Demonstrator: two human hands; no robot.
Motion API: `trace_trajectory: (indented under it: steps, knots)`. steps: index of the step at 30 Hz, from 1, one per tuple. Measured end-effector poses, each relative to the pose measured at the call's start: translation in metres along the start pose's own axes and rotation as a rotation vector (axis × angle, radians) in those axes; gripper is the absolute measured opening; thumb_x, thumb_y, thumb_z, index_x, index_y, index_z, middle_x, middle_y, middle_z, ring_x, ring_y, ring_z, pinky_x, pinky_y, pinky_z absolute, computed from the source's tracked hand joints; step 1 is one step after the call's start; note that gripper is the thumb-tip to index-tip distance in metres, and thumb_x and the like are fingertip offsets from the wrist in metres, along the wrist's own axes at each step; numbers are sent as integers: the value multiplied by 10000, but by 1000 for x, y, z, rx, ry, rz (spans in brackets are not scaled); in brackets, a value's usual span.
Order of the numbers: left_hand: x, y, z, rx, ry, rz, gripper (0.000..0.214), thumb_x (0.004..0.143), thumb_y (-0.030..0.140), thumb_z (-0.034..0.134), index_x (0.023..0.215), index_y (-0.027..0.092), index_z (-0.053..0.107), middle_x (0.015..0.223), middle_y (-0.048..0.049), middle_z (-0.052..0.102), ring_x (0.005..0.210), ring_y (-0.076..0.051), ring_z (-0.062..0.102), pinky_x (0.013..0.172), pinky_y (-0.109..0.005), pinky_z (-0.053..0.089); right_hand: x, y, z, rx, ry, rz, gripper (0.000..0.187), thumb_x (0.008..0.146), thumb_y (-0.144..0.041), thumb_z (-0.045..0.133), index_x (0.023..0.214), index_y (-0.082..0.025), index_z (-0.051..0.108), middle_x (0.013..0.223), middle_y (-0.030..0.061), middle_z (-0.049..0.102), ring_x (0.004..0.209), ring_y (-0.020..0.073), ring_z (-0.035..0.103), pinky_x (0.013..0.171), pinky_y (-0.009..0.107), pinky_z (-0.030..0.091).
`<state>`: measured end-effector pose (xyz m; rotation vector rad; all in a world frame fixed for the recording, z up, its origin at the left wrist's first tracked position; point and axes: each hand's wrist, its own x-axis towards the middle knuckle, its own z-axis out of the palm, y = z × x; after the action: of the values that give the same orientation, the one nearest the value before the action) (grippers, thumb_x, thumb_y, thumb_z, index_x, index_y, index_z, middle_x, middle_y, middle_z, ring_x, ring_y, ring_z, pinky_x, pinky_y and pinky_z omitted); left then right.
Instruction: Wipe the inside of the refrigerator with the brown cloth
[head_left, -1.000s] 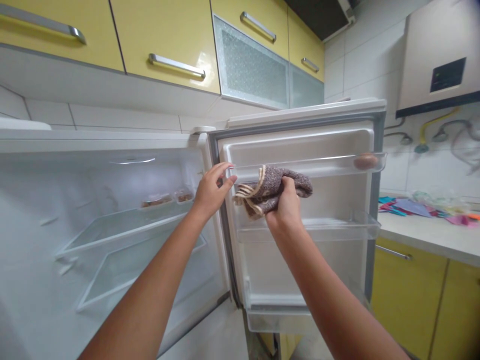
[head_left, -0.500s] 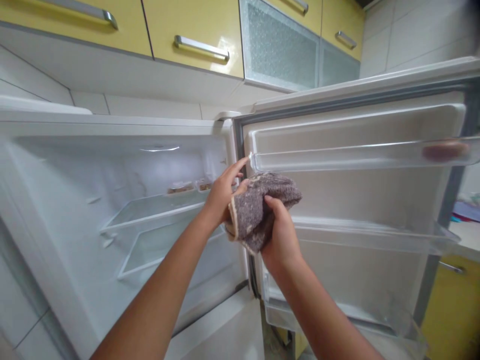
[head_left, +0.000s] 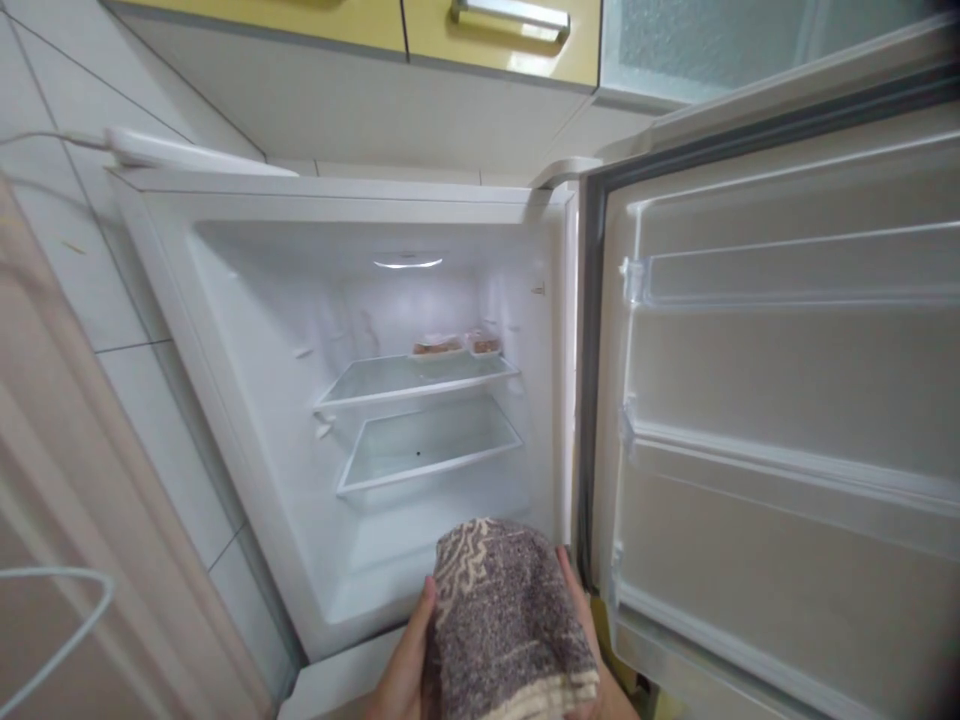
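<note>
A grey-brown patterned cloth lies folded across both my hands at the bottom middle of the view, in front of the open fridge. My left hand cups its left edge with the thumb showing. Only fingertips of my right hand show along its right edge, close to the fridge door. Both hands are wrapped on the cloth. Two glass shelves sit inside the fridge, and small food packs rest at the back of the upper one.
The open door on the right carries clear plastic door racks. Yellow wall cabinets with metal handles hang above. White wall tiles and a pale panel with a white cable stand on the left.
The view has swung left and down. Both hands have dropped from the top door rack to the bottom of the view, and the left hand now holds the cloth too.
</note>
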<state>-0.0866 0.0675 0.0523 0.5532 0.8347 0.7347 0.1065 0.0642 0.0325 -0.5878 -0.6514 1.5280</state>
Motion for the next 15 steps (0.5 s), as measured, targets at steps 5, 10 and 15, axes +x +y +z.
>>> trace_trajectory:
  steps: [5, 10, 15]
  knots:
    - [8, 2, -26, 66, 194, 252, 795, 604, 454, 909, 1311, 212, 639, 1218, -111, 773, 1252, -330, 664, 1120, -466, 506, 7, 13, -6, 182, 6, 334, 563, 850, -684, 614, 1107, -206, 766, 983, 114, 808, 1028, 297, 738, 981, 484, 548]
    - [28, 10, -45, 194, 300, 407, 635, 628, 488, 864, 1173, 208, 694, 1168, -113, 785, 1194, -345, 693, 1104, -481, 512, 21, 23, -11, 287, 22, 489, 518, 830, -587, 682, 1088, -145, 759, 931, 131, 806, 938, 293, 755, 950, 474, 561]
    - [54, 2, -64, 489, 552, 564, 836, 557, 634, 809, 1204, 137, 628, 1360, -231, 657, 1308, -417, 593, 1146, -552, 447, 29, 30, -14, 276, 61, 490, 505, 806, -539, 712, 1100, -130, 753, 930, 130, 806, 915, 287, 754, 962, 465, 558]
